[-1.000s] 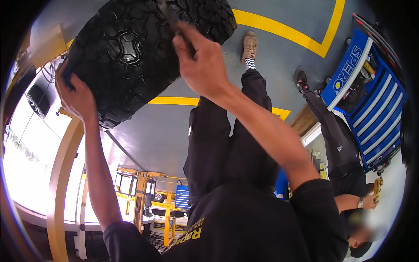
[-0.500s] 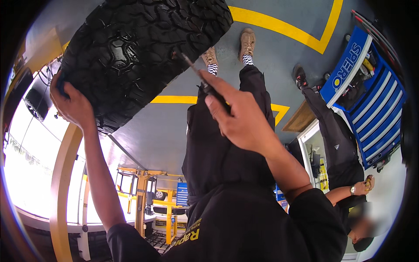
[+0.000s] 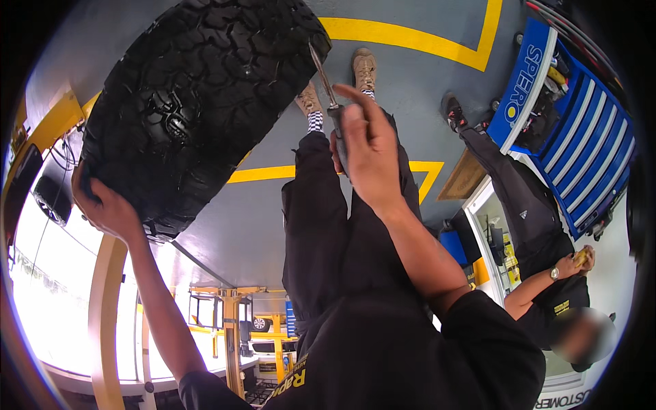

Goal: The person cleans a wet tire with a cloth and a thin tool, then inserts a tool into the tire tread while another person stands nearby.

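Firstly, one tire [image 3: 225, 82]: black, chunky tread, with a glossy patch toward its left; lies at far left, slanted, between the two hands, its near left edge against one and its right edge just beside the other's tool.

One left hand [image 3: 113, 212]: touching the tire's near left edge; thumb spread from the fingers, which are bent and partly hidden; whether it grips or only steadies, cannot tell.

One right hand [image 3: 372, 154]: right of the tire and apart from it; closed about the dark handle of a tool [image 3: 324, 78], index finger lifted off.

The tool: slim metal shaft, pointing far and slightly left; tip overlapping the tire's right edge, contact uncertain.

Surroundings: grey floor [image 3: 410, 89] with yellow lines [image 3: 403, 38]; tan shoes [image 3: 365, 65] just right of the tire; blue cart [image 3: 588, 154] at far right, assorted items in its top; co-worker [image 3: 526, 191] at right, holding a small yellow object [image 3: 582, 258]; pale post [image 3: 104, 328] near left.
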`<state>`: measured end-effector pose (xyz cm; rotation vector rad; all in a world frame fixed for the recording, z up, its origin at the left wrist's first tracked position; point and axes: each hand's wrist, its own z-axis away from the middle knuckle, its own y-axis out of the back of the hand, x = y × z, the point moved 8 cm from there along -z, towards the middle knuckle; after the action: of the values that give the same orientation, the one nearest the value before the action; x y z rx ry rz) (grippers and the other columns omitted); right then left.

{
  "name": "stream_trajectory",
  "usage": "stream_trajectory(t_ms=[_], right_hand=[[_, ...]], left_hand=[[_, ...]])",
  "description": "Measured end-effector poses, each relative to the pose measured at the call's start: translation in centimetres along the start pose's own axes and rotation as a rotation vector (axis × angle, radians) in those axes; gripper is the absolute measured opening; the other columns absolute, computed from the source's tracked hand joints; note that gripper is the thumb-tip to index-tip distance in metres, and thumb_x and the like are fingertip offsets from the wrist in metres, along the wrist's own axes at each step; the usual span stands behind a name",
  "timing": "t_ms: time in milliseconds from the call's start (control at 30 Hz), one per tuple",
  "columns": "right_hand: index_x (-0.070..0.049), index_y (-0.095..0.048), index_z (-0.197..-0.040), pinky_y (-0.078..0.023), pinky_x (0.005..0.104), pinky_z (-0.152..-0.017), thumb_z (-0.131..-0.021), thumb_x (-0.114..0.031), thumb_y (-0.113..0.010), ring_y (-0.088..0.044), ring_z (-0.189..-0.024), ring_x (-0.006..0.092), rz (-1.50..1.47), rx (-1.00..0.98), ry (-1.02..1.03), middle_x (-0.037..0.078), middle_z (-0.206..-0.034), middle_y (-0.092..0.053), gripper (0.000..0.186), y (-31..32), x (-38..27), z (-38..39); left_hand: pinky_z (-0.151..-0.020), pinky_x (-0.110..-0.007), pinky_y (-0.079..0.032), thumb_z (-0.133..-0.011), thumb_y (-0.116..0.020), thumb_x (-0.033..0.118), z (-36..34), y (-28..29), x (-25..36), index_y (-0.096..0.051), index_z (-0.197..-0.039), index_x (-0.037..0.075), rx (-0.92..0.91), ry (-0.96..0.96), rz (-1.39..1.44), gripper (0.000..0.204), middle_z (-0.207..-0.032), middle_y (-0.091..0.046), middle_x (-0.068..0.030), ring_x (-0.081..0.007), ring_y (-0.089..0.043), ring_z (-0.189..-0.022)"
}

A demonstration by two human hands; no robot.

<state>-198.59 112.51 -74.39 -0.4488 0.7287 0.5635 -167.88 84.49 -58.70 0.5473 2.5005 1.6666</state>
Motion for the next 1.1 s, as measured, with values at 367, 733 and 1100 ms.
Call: stream_trajectory(t_ms=[367,733,1100], right_hand=[[-0.008,-0.056,-0.152,-0.054,0.0479,-0.08,-0.104,-0.023,-0.068,-0.072,-0.094,0.0443,0.677,-0.205,0.275,0.027,-0.106,-0.074,0.052,-1.0,-4.8,-6.8],[-0.015,-0.064,-0.147,-0.053,0.0439,-0.078,-0.1,-0.009,-0.07,-0.064,-0.086,0.032,0.73,-0.02,0.791,0.011,-0.101,-0.065,0.048,-20.2,-12.9,-1.0],[-0.011,-0.062,-0.15,-0.05,0.0496,-0.085,-0.099,-0.011,-0.067,-0.062,-0.098,0.0402,0.784,0.306,1.039,0.017,-0.104,-0.064,0.051,-23.4,-8.7,-0.7]], left_hand=[[-0.114,-0.047,-0.046,-0.107,-0.049,0.017,-1.4,-0.2,0.3,-0.069,-0.136,0.007,0.003,0.017,0.009,0.036,-0.141,-0.069,-0.016,-0.0363,-0.063,-0.133],[-0.116,-0.046,-0.044,-0.108,-0.054,0.014,-5.9,5.6,-1.7,-0.063,-0.146,0.009,0.015,0.177,0.209,0.039,-0.147,-0.064,-0.0192,-0.0383,-0.062,-0.133],[-0.107,-0.048,-0.052,-0.116,-0.048,0.035,-4.5,17.2,-19.9,-0.057,-0.138,-0.01,0.673,0.291,0.047,0.051,-0.134,-0.066,-0.0303,-0.0396,-0.068,-0.118]])
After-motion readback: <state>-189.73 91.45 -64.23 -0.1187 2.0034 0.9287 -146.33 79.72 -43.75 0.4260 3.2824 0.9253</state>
